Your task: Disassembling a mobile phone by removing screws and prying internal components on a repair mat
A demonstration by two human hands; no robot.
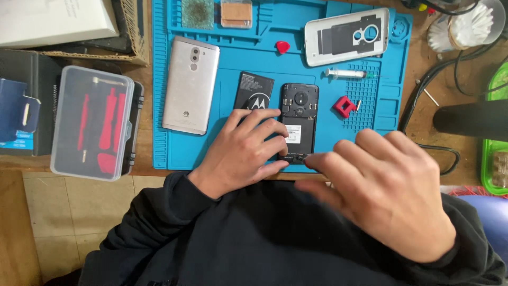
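Both arms come up from the bottom in black sleeves, pushed back just enough to show the wrists. The left hand [244, 150] lies palm-down, back of the hand toward the camera, fingers spread a little and pointing up and right, with the fingertips [279, 128] pressed down flat and the thumb angled right along the near edge. The right hand [389, 185] sits closer to the camera and looks a bit blurry, knuckles up, fingers curled and reaching left so its index tip nearly meets the left thumb.
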